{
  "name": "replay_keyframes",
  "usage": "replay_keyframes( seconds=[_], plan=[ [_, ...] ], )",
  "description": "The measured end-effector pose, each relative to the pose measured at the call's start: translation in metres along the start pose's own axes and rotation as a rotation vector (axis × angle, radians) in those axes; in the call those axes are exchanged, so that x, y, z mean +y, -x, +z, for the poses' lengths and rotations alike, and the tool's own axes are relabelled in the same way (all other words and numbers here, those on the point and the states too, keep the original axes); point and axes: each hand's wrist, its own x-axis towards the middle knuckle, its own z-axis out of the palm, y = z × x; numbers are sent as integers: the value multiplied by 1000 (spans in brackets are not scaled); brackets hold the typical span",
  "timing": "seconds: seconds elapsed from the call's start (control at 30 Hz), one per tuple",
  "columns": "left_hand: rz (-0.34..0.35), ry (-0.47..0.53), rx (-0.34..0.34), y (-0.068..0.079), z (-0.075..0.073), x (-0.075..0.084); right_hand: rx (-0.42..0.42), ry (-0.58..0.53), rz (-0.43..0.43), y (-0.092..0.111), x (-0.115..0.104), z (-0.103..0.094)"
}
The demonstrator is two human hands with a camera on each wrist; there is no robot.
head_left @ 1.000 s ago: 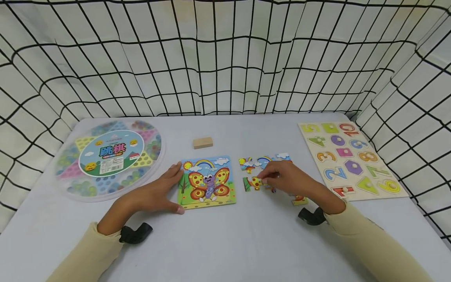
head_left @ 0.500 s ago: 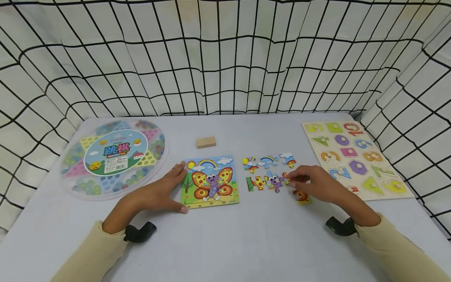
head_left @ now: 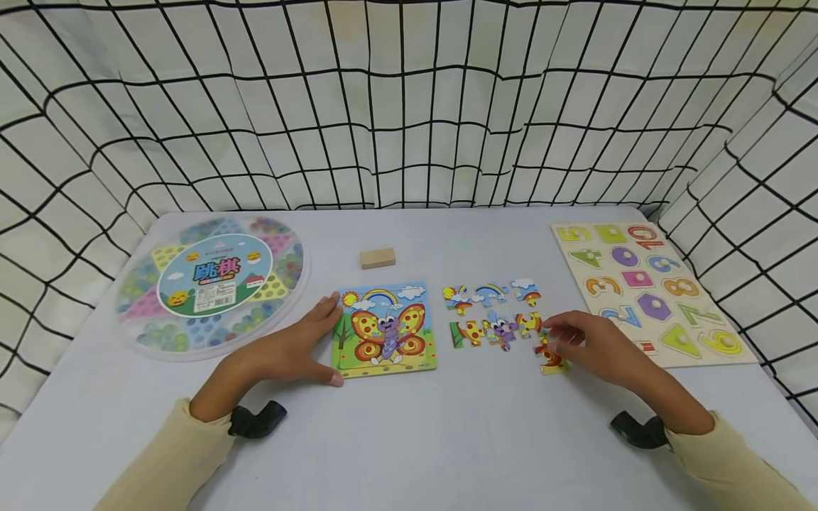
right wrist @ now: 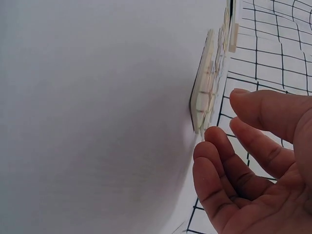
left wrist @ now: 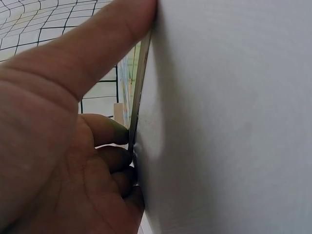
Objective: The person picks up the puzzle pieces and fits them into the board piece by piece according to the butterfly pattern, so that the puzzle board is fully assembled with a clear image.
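Note:
My left hand (head_left: 294, 348) lies along the left edge of a butterfly picture board (head_left: 383, 332), thumb at its lower left corner. In the left wrist view the fingertips (left wrist: 124, 134) touch the board's thin edge. Right of it lie loose jigsaw pieces with parts of the same picture: a top row with a rainbow piece (head_left: 490, 294), and a middle row with a purple butterfly-body piece (head_left: 500, 329). My right hand (head_left: 591, 348) is beside the lower right jigsaw piece (head_left: 551, 360); the right wrist view shows its thumb (right wrist: 253, 105) apart from the fingers, nothing between.
A round Chinese checkers box (head_left: 214, 277) lies at the left. Behind the picture board is a small wooden block (head_left: 378, 257). A number-and-shape peg board (head_left: 652, 287) lies at the right, near the right hand. Black netting (head_left: 409, 128) over white cloth encloses the table (head_left: 415, 440).
My right hand has moved right from the middle row, leaving the yellow-and-red jigsaw piece at that row's right end, and down to the lower right piece. The left hand stays on the board.

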Motion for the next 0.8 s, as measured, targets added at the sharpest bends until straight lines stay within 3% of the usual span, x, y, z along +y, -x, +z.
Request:
replay_keyframes(
  seconds=[0.47, 0.8],
  plan=[
    [-7, 0, -3, 0, 0, -1, -23, -31, 56, 4, -3, 4],
    [-14, -2, -8, -1, 0, 0, -43, 15, 59, 5, -6, 6]
  ],
)
